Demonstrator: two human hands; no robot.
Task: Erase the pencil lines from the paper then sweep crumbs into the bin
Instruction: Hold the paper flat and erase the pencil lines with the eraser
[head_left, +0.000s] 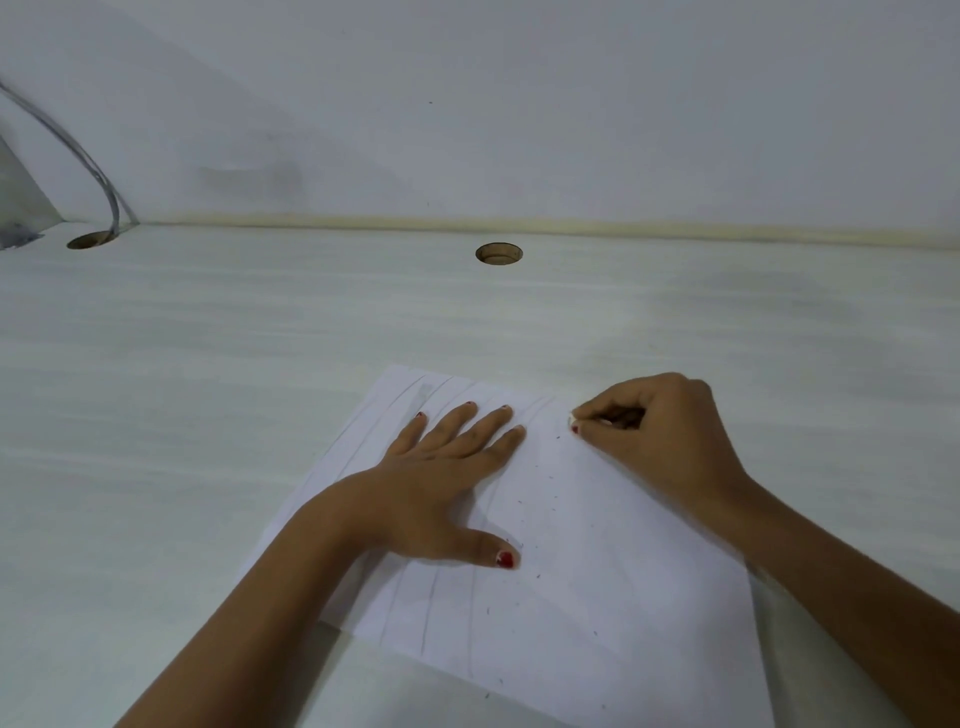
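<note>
A white sheet of paper lies on the pale desk, with several faint pencil lines running down its left half. My left hand lies flat on it, fingers spread, pressing the sheet down. My right hand rests on the paper's far right part, fingers curled, pinching a small white eraser whose tip touches the sheet. Dark eraser crumbs are scattered over the middle of the paper. No bin is in view.
The whitish desk runs back to a white wall. Two round cable holes sit near the back edge, one in the middle and one at the left with a grey cable going into it.
</note>
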